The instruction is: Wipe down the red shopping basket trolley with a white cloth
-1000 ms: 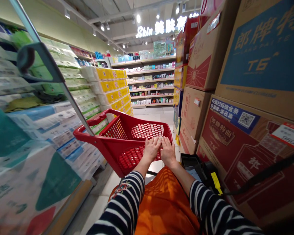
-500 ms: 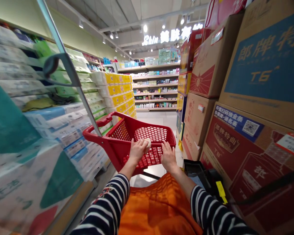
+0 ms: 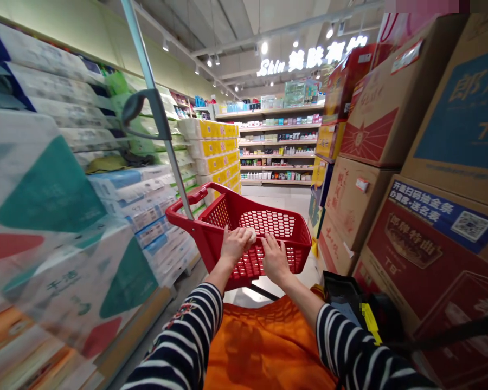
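A red plastic shopping basket on a trolley stands in a shop aisle just ahead of me. My left hand is closed on a small white wad that it presses against the basket's near rim. My right hand lies beside it, its fingers hooked over the same rim. Both arms wear navy and white striped sleeves. An orange mesh cloth hangs below my arms.
The trolley's metal pull pole with a grey grip rises at the left. Stacked tissue packs line the left side, big liquor cartons the right. A black object sits low on the right. Shelves close the aisle's far end.
My hands, side by side on the rim a second ago, have parted. The left one slid left along the rim with the white wad, and the basket now sits further right in view.
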Tool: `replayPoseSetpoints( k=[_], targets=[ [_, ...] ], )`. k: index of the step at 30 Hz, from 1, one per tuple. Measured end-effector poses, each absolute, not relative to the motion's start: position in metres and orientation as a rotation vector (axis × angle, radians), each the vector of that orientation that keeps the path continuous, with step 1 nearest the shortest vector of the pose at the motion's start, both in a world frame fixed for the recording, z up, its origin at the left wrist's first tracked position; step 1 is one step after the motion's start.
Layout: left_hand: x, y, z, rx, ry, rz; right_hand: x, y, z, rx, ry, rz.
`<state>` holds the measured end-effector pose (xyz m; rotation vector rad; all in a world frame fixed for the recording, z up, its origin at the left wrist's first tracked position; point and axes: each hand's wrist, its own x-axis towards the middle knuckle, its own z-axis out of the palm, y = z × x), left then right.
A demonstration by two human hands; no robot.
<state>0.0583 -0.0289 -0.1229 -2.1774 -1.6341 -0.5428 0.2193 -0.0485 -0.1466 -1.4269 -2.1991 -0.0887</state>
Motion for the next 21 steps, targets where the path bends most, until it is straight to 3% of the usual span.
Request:
replayPoseSetpoints(
  k=[9, 21],
  targets=[
    [-0.063, -0.047, -0.083, -1.894, -1.773, -0.605, 0.186, -0.049, -0.139, -1.356, -2.224, -0.025],
    [-0.01, -0.037, -0.116, -2.174, -1.548, -0.673, 0.164, -0.051, -0.128, -1.219, -2.289, -0.126]
  ],
)
